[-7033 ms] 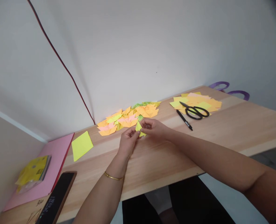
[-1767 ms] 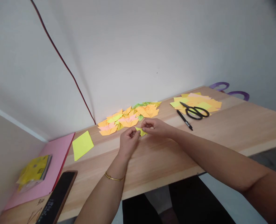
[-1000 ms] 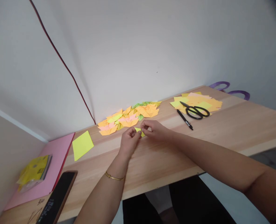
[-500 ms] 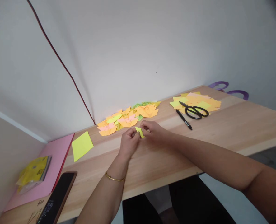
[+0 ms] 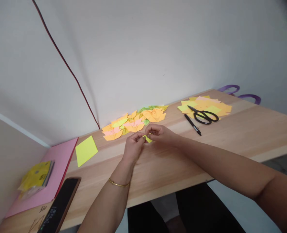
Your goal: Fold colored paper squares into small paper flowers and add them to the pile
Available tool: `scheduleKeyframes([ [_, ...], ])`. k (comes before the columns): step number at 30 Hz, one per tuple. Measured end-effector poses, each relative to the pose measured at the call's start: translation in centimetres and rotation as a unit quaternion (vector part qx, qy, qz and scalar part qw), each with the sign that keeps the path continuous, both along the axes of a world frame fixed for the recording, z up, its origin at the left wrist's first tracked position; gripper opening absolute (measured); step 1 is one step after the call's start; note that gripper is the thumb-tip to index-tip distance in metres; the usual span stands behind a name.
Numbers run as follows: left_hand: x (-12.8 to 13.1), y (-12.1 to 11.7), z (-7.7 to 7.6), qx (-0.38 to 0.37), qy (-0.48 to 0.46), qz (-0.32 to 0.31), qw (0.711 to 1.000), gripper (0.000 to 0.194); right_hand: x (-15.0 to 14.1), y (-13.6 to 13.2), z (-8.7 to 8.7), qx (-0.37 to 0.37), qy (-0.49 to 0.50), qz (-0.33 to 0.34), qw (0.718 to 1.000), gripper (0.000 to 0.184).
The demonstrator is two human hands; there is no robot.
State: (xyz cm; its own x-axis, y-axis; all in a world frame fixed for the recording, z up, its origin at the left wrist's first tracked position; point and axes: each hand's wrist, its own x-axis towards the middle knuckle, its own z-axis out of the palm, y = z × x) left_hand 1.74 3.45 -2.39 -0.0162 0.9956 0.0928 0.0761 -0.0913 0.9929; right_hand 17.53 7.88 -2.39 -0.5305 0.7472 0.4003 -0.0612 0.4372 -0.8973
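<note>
Both hands meet over the middle of the wooden table (image 5: 172, 168). My left hand (image 5: 133, 148) and my right hand (image 5: 159, 134) pinch a small folded yellow-green paper piece (image 5: 148, 139) between their fingertips, just above the tabletop. Most of the piece is hidden by the fingers. A gold bangle sits on my left wrist. Right behind the hands lies a heap of folded orange, pink and green paper shapes (image 5: 133, 122).
A flat yellow-green square sheet (image 5: 85, 150) lies to the left, beside a pink folder (image 5: 53, 174) with a yellow packet (image 5: 35, 178). A dark phone (image 5: 60, 205) lies at the near left edge. Black scissors (image 5: 204, 115) rest on loose coloured squares (image 5: 206, 106), with a pen (image 5: 193, 124) alongside.
The paper piece has been folded smaller between the fingertips and turned slightly. The hands have stayed in the same spot.
</note>
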Motion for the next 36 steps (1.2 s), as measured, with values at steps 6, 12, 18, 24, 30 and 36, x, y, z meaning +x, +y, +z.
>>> scheduleKeyframes([
  [6,-0.21,0.14,0.07,-0.028,-0.049,-0.017,0.998,0.014,0.41,0.27,0.11,0.013,-0.018,0.001,1.0,0.004],
  [12,-0.25,0.24,0.12,-0.032,-0.083,-0.023,0.996,0.018,0.18,0.36,-0.27,0.022,-0.019,-0.018,0.999,0.004],
  [18,-0.39,0.12,0.17,-0.032,-0.037,-0.045,0.998,0.021,0.06,0.19,-0.58,-0.014,-0.034,-0.028,0.999,0.008],
  [24,-0.39,0.2,0.05,-0.035,-0.041,-0.04,0.998,0.021,0.08,0.15,-0.45,-0.012,-0.063,-0.045,0.997,0.005],
  [30,-0.24,0.07,-0.02,-0.046,-0.063,-0.054,0.995,0.024,0.11,0.15,-0.37,0.029,-0.072,-0.071,0.994,0.005],
  [36,0.28,0.16,-0.11,-0.066,-0.136,-0.048,0.987,0.023,0.1,-0.11,-0.45,0.077,-0.094,-0.101,0.987,0.006],
])
